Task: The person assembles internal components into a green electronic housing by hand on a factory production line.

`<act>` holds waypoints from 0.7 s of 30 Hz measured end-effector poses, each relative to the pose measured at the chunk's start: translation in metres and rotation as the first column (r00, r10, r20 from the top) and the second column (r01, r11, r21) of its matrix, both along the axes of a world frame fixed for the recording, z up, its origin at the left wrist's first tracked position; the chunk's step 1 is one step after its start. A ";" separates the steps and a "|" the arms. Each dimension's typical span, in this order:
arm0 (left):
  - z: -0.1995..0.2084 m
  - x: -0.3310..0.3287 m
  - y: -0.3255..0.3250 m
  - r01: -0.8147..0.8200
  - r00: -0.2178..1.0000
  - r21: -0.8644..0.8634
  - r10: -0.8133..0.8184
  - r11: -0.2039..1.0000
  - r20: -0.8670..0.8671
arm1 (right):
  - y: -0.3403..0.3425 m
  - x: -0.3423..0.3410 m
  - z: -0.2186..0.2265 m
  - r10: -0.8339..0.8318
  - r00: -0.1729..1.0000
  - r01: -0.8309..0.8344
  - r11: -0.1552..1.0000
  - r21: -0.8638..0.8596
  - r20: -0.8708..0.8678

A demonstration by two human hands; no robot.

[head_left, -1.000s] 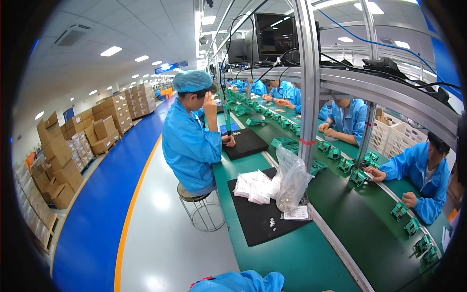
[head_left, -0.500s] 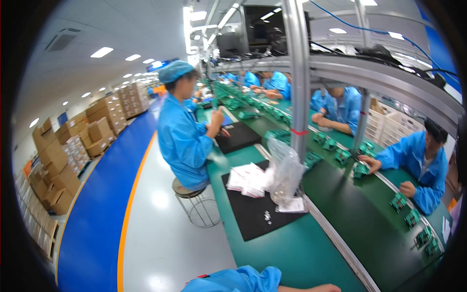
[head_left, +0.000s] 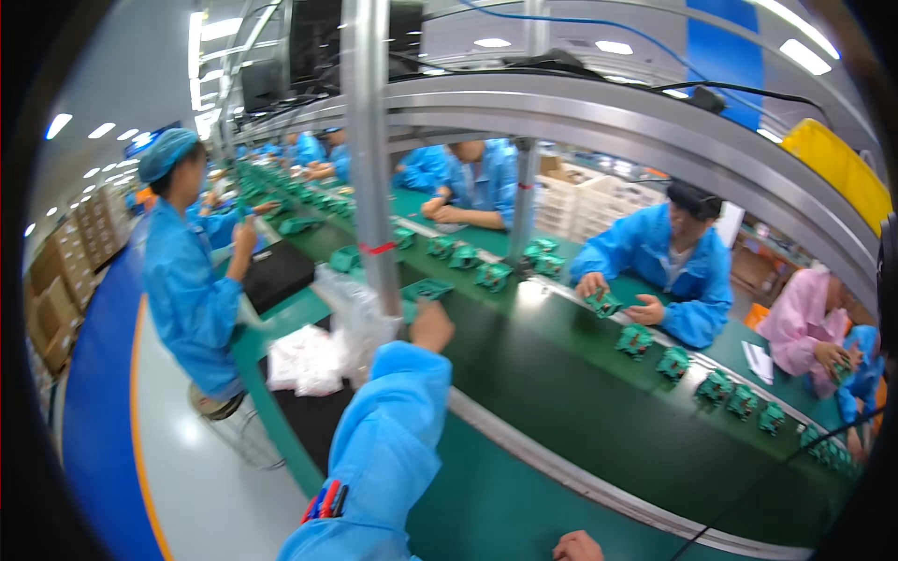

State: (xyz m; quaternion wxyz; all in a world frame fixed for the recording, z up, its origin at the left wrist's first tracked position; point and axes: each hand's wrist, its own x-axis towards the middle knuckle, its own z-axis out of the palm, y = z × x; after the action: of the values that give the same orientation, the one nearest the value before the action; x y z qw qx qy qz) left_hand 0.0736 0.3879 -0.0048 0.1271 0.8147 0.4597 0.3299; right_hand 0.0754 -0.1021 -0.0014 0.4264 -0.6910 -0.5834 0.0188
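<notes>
My left arm, in a blue sleeve, stretches forward over the bench. My left hand (head_left: 432,326) is at the near edge of a green plastic part (head_left: 427,289) beside the metal post; its fingers are smeared and partly hidden, so I cannot tell whether it grips the part. Left of that hand stands a clear plastic bag (head_left: 355,313). White packets (head_left: 305,360) lie next to the bag on a black mat (head_left: 309,418). My right hand (head_left: 578,547) shows only in part at the lower edge, over the green bench; its grip does not show.
An aluminium post (head_left: 372,187) with red tape rises just beyond my left hand. Green assemblies (head_left: 634,341) line the far side of the dark green belt (head_left: 552,374). A co-worker (head_left: 192,271) stands on the left; another (head_left: 669,262) handles an assembly across the belt. A black cable (head_left: 776,472) hangs at right.
The view has swung to the right. My left arm has reached out from the lower edge to the green part by the post. My right hand has come into view at the bottom.
</notes>
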 end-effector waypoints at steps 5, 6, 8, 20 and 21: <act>-0.008 0.000 0.028 -0.186 0.982 -0.079 0.183 0.979 -0.045 | 0.002 -0.002 -0.001 -0.031 0.996 0.027 0.998 -0.051 -0.088; -0.012 0.004 0.024 -0.224 0.972 0.023 0.225 0.974 -0.062 | 0.003 -0.002 -0.005 -0.063 0.996 0.059 0.997 -0.056 -0.070; -0.025 0.010 0.025 -0.255 0.960 0.057 0.260 0.965 -0.100 | 0.001 -0.003 -0.016 -0.078 0.985 0.058 0.990 -0.130 -0.154; 0.030 0.017 -0.155 0.680 0.727 0.290 -0.670 0.673 -0.149 | 0.004 0.029 -0.030 -0.195 0.949 0.269 0.910 0.317 -0.246; 0.041 0.002 -0.178 0.785 0.619 0.281 -0.726 0.552 -0.299 | 0.009 0.034 -0.032 -0.259 0.920 0.372 0.811 0.452 -0.294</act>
State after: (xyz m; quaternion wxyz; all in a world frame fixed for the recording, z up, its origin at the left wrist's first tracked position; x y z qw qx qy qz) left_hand 0.0752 0.2099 0.0361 0.0593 0.9624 -0.0025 0.2649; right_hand 0.1090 -0.0935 -0.0334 0.6488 -0.6383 -0.3941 -0.1281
